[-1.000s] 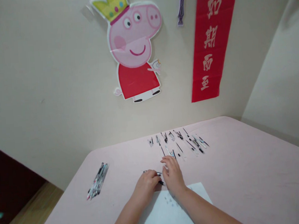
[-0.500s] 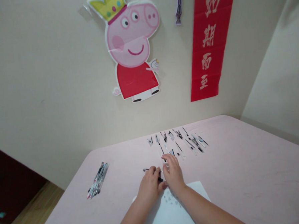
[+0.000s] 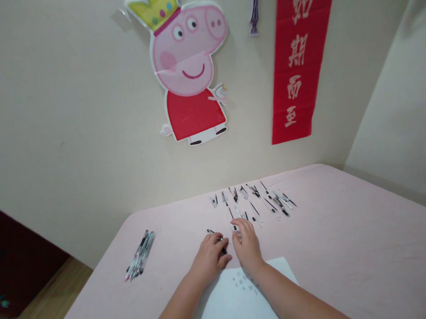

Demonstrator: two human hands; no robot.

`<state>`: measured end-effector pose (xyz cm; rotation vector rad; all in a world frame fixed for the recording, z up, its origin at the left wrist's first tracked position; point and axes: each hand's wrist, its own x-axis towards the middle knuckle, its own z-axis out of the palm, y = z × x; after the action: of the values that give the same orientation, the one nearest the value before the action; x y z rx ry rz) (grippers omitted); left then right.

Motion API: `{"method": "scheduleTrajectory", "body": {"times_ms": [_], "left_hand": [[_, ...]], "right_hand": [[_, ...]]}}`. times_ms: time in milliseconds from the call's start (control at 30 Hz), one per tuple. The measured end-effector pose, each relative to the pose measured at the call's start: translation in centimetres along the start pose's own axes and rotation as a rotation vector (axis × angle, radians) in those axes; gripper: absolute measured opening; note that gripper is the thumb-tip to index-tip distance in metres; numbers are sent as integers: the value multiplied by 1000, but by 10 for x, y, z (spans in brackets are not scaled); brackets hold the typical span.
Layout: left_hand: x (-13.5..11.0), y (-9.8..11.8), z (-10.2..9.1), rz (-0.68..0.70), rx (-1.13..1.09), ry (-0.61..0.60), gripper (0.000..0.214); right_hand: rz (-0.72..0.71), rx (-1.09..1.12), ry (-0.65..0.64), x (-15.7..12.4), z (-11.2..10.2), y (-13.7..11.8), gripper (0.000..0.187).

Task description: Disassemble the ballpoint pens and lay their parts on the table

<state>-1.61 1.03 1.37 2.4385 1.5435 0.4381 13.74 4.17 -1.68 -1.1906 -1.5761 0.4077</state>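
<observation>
My left hand (image 3: 210, 257) is closed around parts of a pen (image 3: 210, 231) just above the white paper. A black end (image 3: 224, 250) shows below its fingers, and a thin tip sticks out toward the right hand. Beside it, my right hand (image 3: 246, 243) rests on the table with fingers curved and thumb apart. Its fingertips are next to a small black pen part (image 3: 234, 228); whether they touch it I cannot tell. Under the wrists lies a sheet of white paper (image 3: 238, 310) with several small grey marks or bits near its top.
Several taken-apart pens (image 3: 252, 191), with refills, caps and clear barrels, are spread at the back of the pink-covered table (image 3: 346, 247). A bundle of pens (image 3: 141, 256) lies at the left. The wall (image 3: 90, 137) bounds the far edge.
My left hand has shifted slightly left and up, off the paper's marks, and the pen parts in it have turned to a steeper slant. My right hand has barely moved.
</observation>
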Motion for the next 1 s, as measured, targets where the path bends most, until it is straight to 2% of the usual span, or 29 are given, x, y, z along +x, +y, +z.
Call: {"method": "scheduleTrajectory", "body": {"times_ms": [333,500,600,700,800,900,1000], "left_hand": [[22,-38,-9,123,2,-51,40],[24,-43,-13,119,45,-47,41],[20,-43,-12,85,54,-20,43],[17,-43,-7,22,54,28,50],[16,-42,1,-116,61,75,58],[19,-36,7,-316,72,63,74],[22,-29,10,-411,89,20,79]], "right_hand": [[2,-18,-5,2,0,5,31],[-13,-38,-16,2,2,9,33],[-53,-81,-102,-1,5,8,37],[-113,-123,-229,-4,7,4,45],[-154,-170,-345,-6,7,-2,50],[-157,-210,-432,-6,5,-8,49],[-156,-230,-480,-5,3,-12,47]]}}
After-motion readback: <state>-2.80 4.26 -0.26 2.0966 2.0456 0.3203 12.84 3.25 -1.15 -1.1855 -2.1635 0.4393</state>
